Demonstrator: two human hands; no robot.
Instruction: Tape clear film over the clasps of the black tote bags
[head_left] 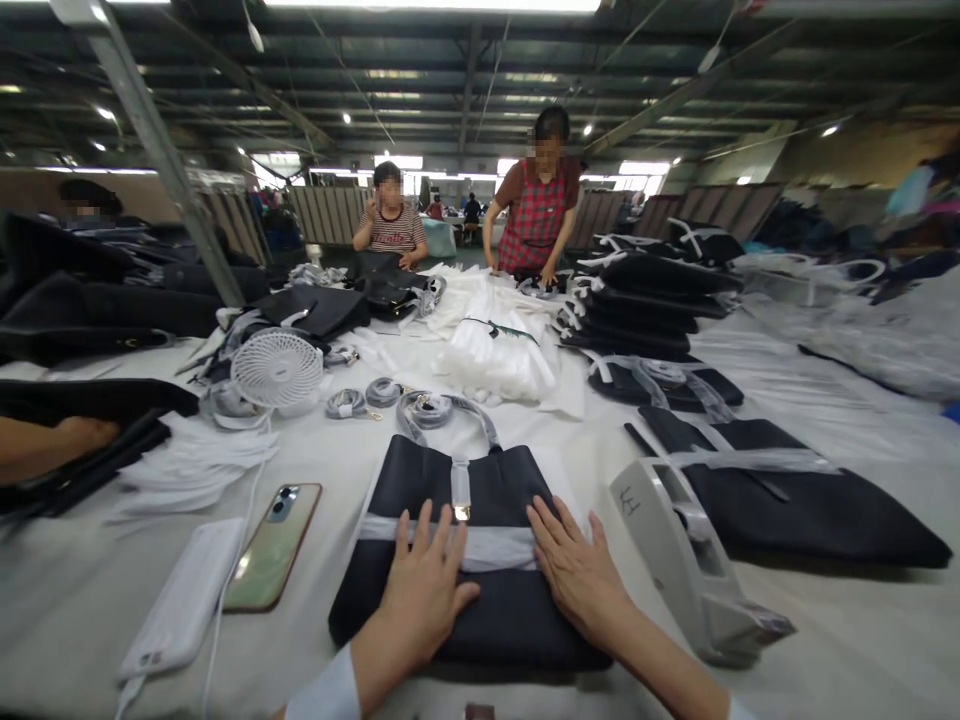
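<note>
Fingers (424, 527) of the left hand (421, 592) and right hand (579, 580) are resting spread on a black bag (502, 612); a phone (274, 550) is lying left, a tape dispenser (664, 560) right.

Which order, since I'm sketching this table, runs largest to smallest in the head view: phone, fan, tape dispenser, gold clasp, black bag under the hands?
1. Black bag
2. Tape dispenser
3. Phone and fan: too alike to rank; phone is nearer
4. Gold clasp

Spread fingers (424, 530) rest on a black handbag (510, 610), seemingly leather.
</note>
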